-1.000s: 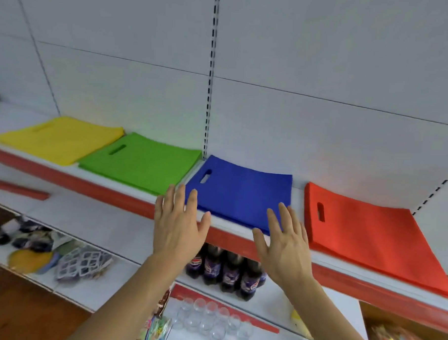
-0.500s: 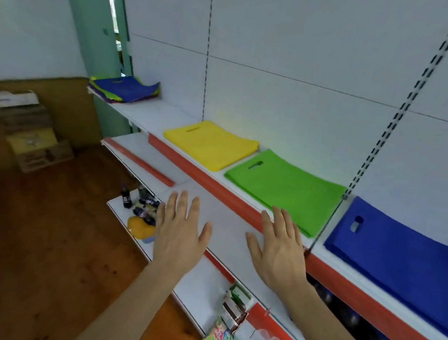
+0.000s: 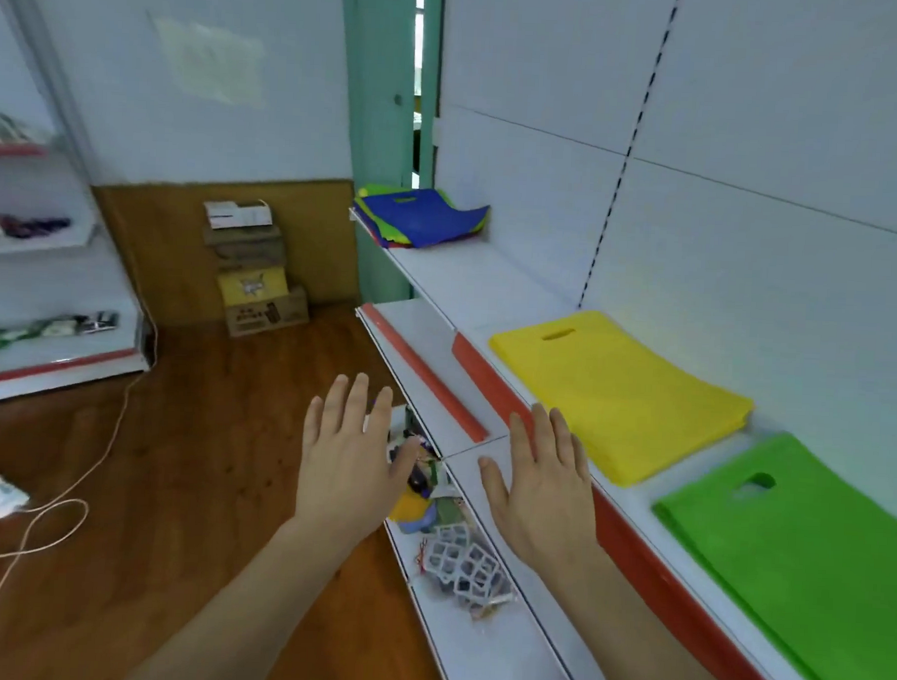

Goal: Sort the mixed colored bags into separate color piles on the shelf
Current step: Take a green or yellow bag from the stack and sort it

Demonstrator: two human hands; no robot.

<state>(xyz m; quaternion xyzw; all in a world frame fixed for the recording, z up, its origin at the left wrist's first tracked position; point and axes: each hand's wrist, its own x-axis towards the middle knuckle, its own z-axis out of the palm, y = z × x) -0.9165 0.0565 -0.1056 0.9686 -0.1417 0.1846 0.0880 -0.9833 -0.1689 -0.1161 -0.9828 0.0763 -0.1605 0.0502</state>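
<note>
A mixed heap of coloured bags (image 3: 422, 219), blue on top with green, yellow and red edges showing, lies at the far end of the white shelf (image 3: 469, 284). Nearer on the same shelf sit a yellow pile (image 3: 619, 393) and a green pile (image 3: 807, 551). My left hand (image 3: 351, 459) and my right hand (image 3: 545, 485) hover in front of the shelf, palms down, fingers straight, holding nothing. They are well short of the mixed heap.
Lower shelves (image 3: 479, 644) hold small packets and white plastic grid pieces (image 3: 465, 566). Cardboard boxes (image 3: 254, 274) are stacked against the far wall. A cord (image 3: 86, 457) trails over the wooden floor. Another shelf unit (image 3: 38, 270) stands at left.
My view has swung left along the shelf: the blue and red piles have left the frame, and the mixed heap now sits closer to the centre. Both hands stay open and empty.
</note>
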